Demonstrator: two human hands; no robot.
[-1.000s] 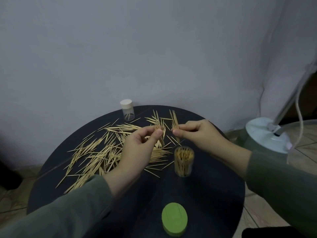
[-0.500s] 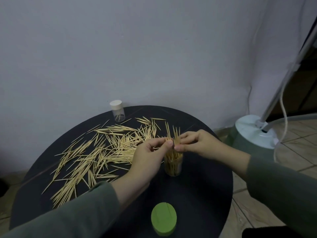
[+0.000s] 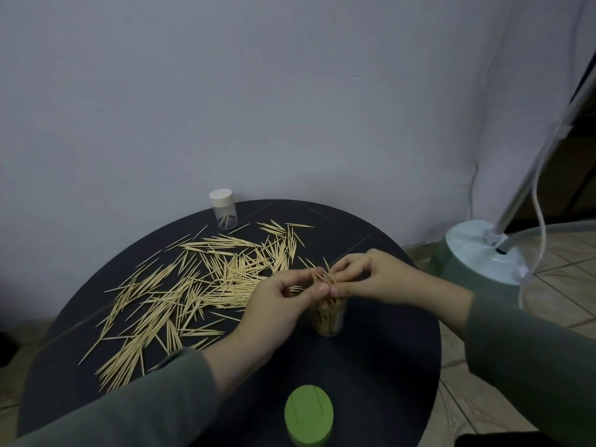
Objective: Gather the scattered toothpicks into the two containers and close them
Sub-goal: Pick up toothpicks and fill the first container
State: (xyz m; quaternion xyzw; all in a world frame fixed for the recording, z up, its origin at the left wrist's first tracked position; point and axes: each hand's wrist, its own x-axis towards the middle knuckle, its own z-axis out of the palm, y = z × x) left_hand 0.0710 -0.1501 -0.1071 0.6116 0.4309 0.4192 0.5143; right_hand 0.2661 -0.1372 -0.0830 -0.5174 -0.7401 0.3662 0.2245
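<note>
- Table (image 3: pixel 380 375): round, dark top, set against a pale wall (image 3: pixel 258 91).
- Open jar (image 3: pixel 327 317): clear, upright, right of the table's centre, packed with upright toothpicks. No lid is on it.
- Left hand (image 3: pixel 274 304): at 9 o'clock of the open jar. Grip closed; thumb and fingertips pinch a small bundle of toothpicks (image 3: pixel 324 275) directly above the jar mouth.
- Right hand (image 3: pixel 374 279): at 2 o'clock of the open jar. Grip closed; thumb and fingers pinch the same bundle from the opposite side. The thumbs of both hands nearly meet over the jar.
- Bundle: tips fan upward above the fingers; the lower ends point down into the jar. Whether the ends rest on the jar's contents cannot be told.
- Loose toothpicks (image 3: pixel 180 291): a wide scatter lying flat over the left and far half of the table, from 7 o'clock round to 12 o'clock of the table's centre.
- Small jar (image 3: pixel 224 211): clear, capped with a white lid, upright at the far edge of the table, at 11 o'clock. A few toothpicks show inside.
- Green lid (image 3: pixel 308 414): oval, at the near edge of the table, at 6 o'clock of the open jar, well apart from it.
- Sleeves: both forearms wear grey-green sleeves.
- Stand base (image 3: pixel 477 253): pale round base on the tiled floor at 3 o'clock of the table, with a pole and a white cable rising from it.
</note>
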